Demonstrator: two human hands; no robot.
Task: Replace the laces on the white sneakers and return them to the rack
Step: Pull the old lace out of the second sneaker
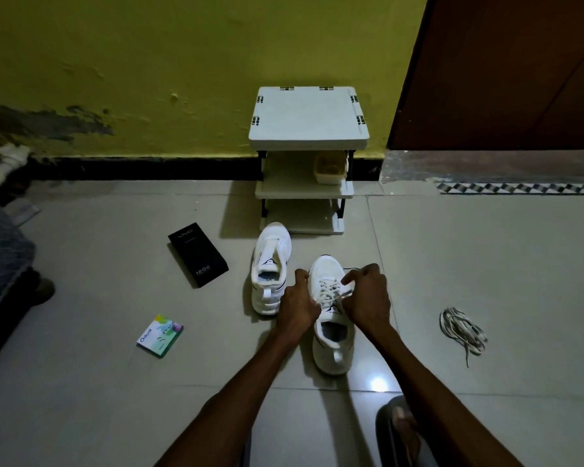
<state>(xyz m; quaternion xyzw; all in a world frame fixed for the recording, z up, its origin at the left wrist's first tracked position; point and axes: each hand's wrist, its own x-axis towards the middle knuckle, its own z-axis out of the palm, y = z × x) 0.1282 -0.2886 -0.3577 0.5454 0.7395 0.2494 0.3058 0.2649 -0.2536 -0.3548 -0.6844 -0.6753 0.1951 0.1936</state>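
White sneaker (331,357), left hand (299,306) and right hand (368,298) each pinching its lace (329,292)

Your far sneaker (270,261) and near sneaker (332,355) read white with thin dark trim, threaded lace (329,287) white, loose laces (462,326) white streaked grey. Ahead of you the rack (309,117) is off-white on black posts; yellow-green wall (149,62) blotched dark, brown door (506,69), pale grey floor (115,399), black-and-white triangle-patterned strip (520,188). Black box (198,254) with pale lettering; small box (160,336) green and white.
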